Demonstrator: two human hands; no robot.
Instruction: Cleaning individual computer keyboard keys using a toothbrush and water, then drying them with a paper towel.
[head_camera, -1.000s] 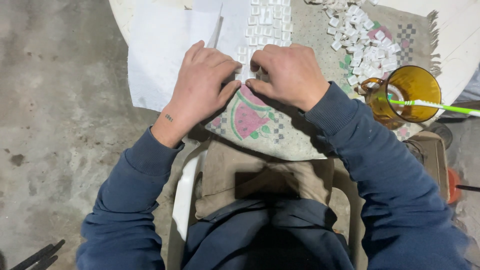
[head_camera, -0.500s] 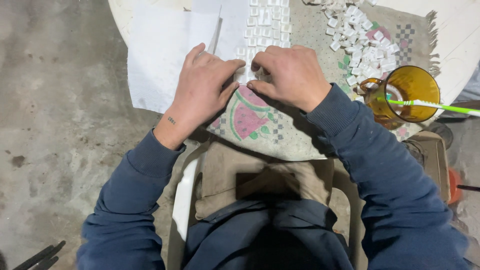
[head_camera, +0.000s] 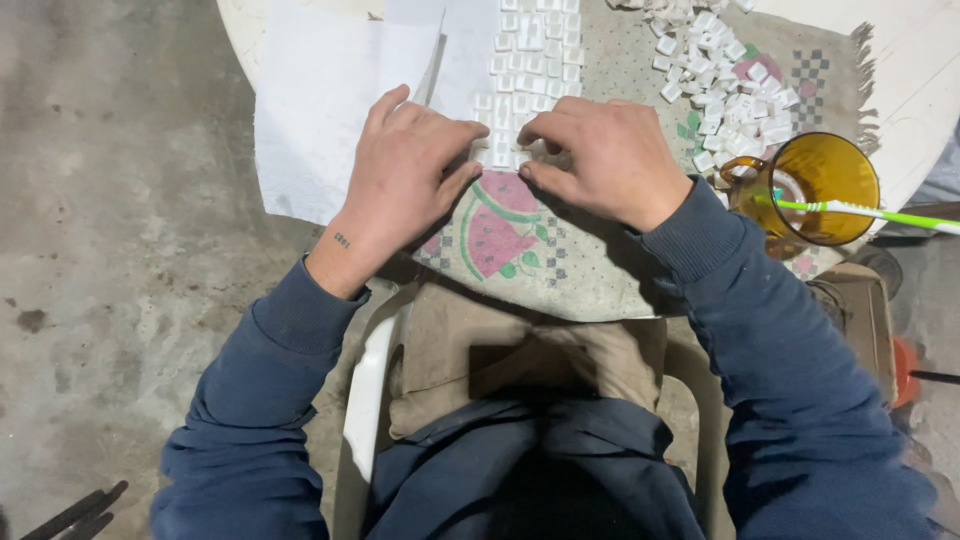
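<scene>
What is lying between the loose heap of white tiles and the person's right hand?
In the head view, only bare patterned cloth lies between the loose tile heap and the right hand. The amber glass mug stands off to the side.

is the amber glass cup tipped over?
No: the amber glass cup stands upright on the patterned cloth, with a green-and-white toothbrush resting across its rim.

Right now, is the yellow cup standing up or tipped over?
Standing up. The amber glass cup shows its round open mouth from above, with a green-and-white stick lying across its rim.
</scene>
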